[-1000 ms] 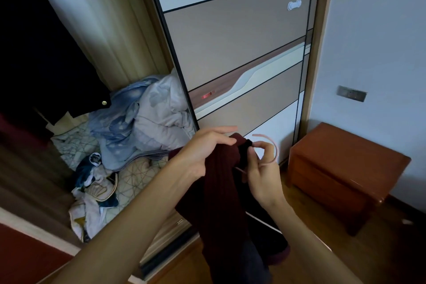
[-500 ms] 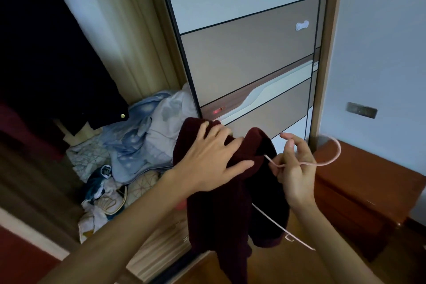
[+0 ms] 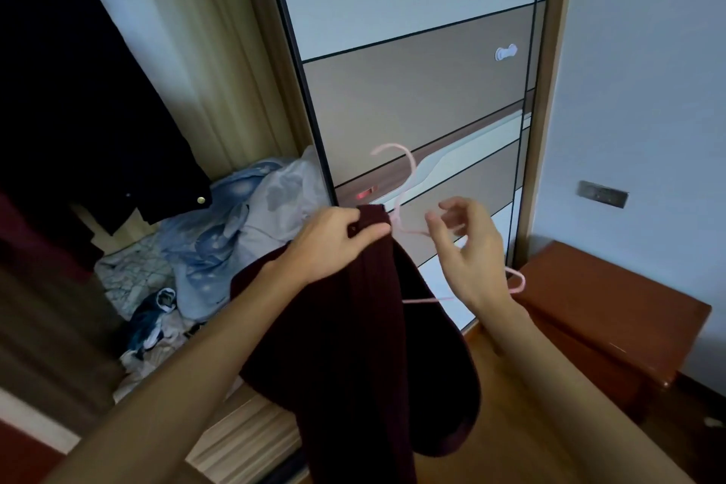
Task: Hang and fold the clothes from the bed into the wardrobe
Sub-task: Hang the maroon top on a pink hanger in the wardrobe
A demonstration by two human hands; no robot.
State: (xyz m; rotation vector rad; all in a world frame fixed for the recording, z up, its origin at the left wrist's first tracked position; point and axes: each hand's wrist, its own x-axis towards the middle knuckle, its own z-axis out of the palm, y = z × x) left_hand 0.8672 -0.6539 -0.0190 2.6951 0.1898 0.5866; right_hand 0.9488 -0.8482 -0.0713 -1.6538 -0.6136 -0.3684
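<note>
A dark maroon knitted garment (image 3: 365,346) hangs in front of me on a thin pink hanger (image 3: 408,169), whose hook points up and left. My left hand (image 3: 330,244) pinches the top of the garment at the hanger's neck. My right hand (image 3: 471,259) is just to the right with its fingers spread, the fingertips at the hanger's right arm; that arm's end pokes out behind the hand. We are in front of the wardrobe's sliding door (image 3: 412,90). The open part of the wardrobe lies to the left.
Inside the wardrobe a heap of blue and white bedding and clothes (image 3: 235,232) lies on the floor under a hanging dark coat (image 3: 78,130). A brown wooden cabinet (image 3: 609,306) stands low at the right against the wall, below a wall socket (image 3: 603,193).
The hanger's hook has swung up and to the left. My left hand now pinches the garment's top instead of lying flat on it. My right hand has loosened its fingers.
</note>
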